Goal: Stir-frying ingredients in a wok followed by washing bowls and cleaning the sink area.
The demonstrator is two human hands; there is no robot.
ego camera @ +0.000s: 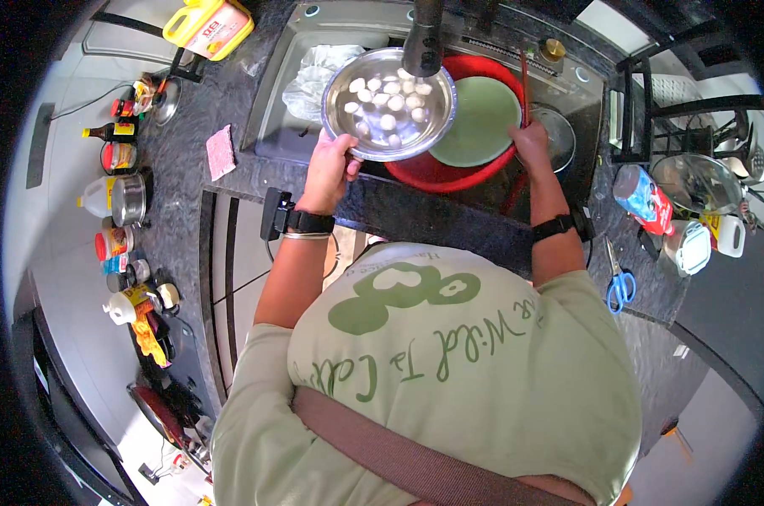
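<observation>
A stainless steel bowl (445,129) with several small white round pieces (388,121) in it is gripped at its near left rim by my left hand (332,166). The black faucet head (423,54) hangs over the bowl's far side. Beside the bowl, a pale green basin (483,120) sits inside a red plastic basin (420,180) over the sink. My right hand (533,142) is at the right rim of these basins, where a thin reddish stick (525,82) rises from it; which of these it holds is not clear.
Crumpled clear plastic (315,79) lies in the left sink part. A pink cloth (220,152) is on the counter at left, under a yellow detergent jug (211,28). A glass lid (557,139) is right of the basins. Blue-handled scissors (621,290) and bottles stand or lie on the right counter.
</observation>
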